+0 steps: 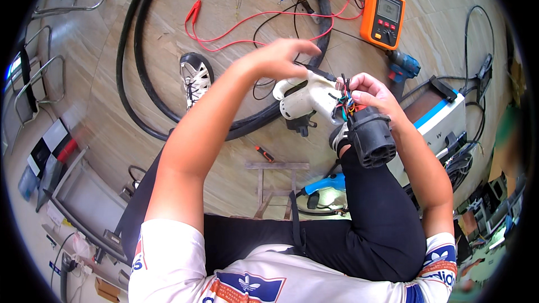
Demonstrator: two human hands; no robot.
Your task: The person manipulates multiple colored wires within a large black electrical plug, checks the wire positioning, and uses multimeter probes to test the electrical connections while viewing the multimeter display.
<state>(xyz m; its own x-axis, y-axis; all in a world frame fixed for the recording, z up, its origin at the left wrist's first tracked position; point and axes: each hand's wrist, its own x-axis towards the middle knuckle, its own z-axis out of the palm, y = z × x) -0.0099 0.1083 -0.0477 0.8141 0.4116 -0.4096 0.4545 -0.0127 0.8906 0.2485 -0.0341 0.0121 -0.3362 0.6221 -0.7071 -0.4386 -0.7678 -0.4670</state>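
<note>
Right hand (377, 96) is pinching coloured wires (345, 102); left hand (278, 60), fingers parted, is hovering near the white housing (306, 101) between them.

White handle housing (321, 96) is showing smooth plastic; black connector head (370, 139) is looking matt, plastic; trousers (387, 207) are showing matt cloth.

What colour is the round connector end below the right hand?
The connector end is black, clearest in the head view.
</note>
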